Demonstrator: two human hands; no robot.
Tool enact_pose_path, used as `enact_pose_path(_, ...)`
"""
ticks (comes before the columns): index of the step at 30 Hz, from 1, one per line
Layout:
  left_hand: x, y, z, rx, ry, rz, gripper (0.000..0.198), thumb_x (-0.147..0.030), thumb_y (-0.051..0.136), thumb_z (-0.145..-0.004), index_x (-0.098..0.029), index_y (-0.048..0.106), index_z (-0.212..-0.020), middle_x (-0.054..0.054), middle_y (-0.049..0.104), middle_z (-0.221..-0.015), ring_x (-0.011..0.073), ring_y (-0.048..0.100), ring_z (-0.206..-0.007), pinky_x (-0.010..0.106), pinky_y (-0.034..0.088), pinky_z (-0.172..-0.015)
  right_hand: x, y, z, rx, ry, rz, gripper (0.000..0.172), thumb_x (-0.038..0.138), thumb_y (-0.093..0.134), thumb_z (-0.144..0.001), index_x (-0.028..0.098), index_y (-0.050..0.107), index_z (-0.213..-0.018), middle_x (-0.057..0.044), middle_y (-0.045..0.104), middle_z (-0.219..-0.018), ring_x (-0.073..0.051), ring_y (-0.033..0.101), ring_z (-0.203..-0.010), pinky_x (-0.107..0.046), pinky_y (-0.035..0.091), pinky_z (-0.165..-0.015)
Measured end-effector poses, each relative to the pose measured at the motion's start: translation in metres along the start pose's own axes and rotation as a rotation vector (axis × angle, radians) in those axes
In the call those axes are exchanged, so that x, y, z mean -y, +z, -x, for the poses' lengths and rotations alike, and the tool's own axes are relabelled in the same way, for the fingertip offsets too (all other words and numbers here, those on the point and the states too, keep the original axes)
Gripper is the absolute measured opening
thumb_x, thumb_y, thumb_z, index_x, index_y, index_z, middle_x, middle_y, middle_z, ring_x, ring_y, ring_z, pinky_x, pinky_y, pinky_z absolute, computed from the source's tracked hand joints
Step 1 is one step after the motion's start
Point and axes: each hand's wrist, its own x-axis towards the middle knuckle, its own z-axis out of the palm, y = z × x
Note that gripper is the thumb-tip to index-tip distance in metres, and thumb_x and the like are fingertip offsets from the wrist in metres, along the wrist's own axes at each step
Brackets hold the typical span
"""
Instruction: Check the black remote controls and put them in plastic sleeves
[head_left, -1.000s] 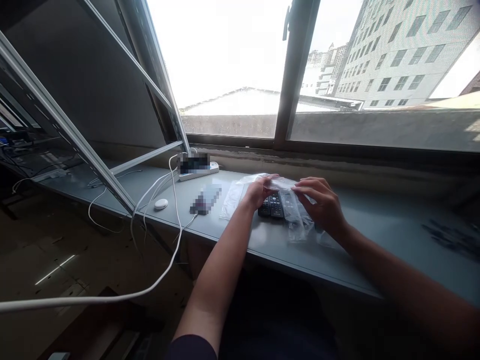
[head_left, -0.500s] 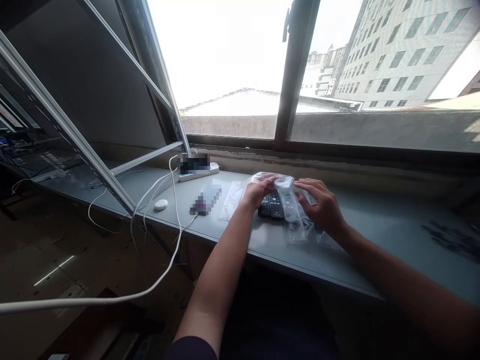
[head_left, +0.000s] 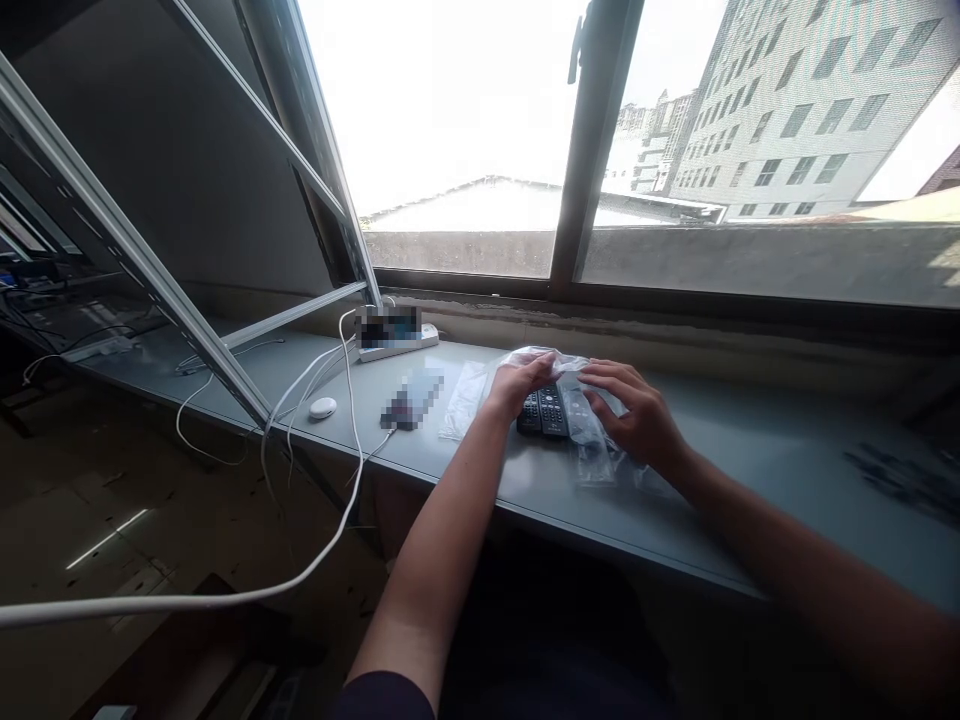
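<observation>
My left hand (head_left: 519, 386) is closed, pinching a clear plastic bag (head_left: 525, 355) between thumb and fingers. Black remote controls (head_left: 543, 412) with rows of small buttons lie side by side on the table, just below that bag and partly hidden by it. On the right, my right hand (head_left: 637, 415) has its fingers stretched out and its thumb apart, the fingertips at the bag's right edge. More clear plastic bags (head_left: 592, 450) lie under and in front of this hand. Another flat clear bag (head_left: 460, 400) rests left of my left hand.
The grey table (head_left: 675, 520) runs along the window. To the left are a blurred-out device (head_left: 412, 400) on a cable, a round white object (head_left: 322, 408), a power strip (head_left: 397, 345) and a white cable (head_left: 352, 480). A metal frame (head_left: 150, 270) slants across. Dark items (head_left: 900, 475) lie far right.
My right hand has moved slightly left, toward my left hand. The pinched bag has become more crumpled between the two hands. The remote controls stay in place.
</observation>
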Motion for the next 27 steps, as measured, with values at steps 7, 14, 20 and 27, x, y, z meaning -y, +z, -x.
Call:
enact_pose_path(7, 0.003, -0.004, -0.006, 0.010, 0.058, -0.019, 0.029, -0.027, 0.100, -0.080, -0.011, 0.084, -0.099, 0.010, 0.082, -0.101, 0.0173, 0.076, -0.089, 0.040, 0.064, -0.103, 0.004, -0.004, -0.002, -0.014, -0.001, 0.024, 0.042, 0.027, 0.066, -0.110, 0.030, 0.071, -0.152, -0.013, 0.074, -0.149, -0.037, 0.070, -0.137, -0.062, 0.059, -0.117)
enact_pose_path(14, -0.001, -0.002, -0.001, 0.030, 0.065, -0.040, 0.049, -0.032, 0.109, -0.065, -0.015, 0.082, -0.102, 0.009, 0.083, -0.101, 0.0191, 0.078, -0.092, 0.037, 0.061, -0.098, 0.003, -0.001, 0.001, 0.028, 0.015, -0.007, 0.042, 0.028, 0.061, -0.113, 0.032, 0.070, -0.154, -0.013, 0.068, -0.157, -0.037, 0.066, -0.144, -0.062, 0.058, -0.119)
enact_pose_path(20, 0.004, -0.006, -0.005, 0.053, 0.106, -0.072, 0.059, -0.040, 0.111, -0.057, -0.015, 0.082, -0.101, 0.008, 0.082, -0.097, 0.0194, 0.077, -0.090, 0.036, 0.060, -0.095, -0.001, 0.000, 0.003, 0.071, 0.026, 0.015, 0.038, 0.028, 0.057, -0.114, 0.031, 0.074, -0.148, -0.012, 0.068, -0.153, -0.036, 0.066, -0.141, -0.061, 0.059, -0.117)
enact_pose_path(27, 0.006, -0.008, -0.006, 0.125, 0.091, -0.110, 0.062, -0.042, 0.111, -0.057, -0.016, 0.081, -0.104, 0.009, 0.083, -0.098, 0.0218, 0.079, -0.093, 0.040, 0.059, -0.100, -0.009, 0.005, 0.006, 0.135, 0.004, 0.022, 0.038, 0.030, 0.061, -0.113, 0.033, 0.074, -0.149, -0.011, 0.072, -0.151, -0.038, 0.062, -0.145, -0.067, 0.054, -0.121)
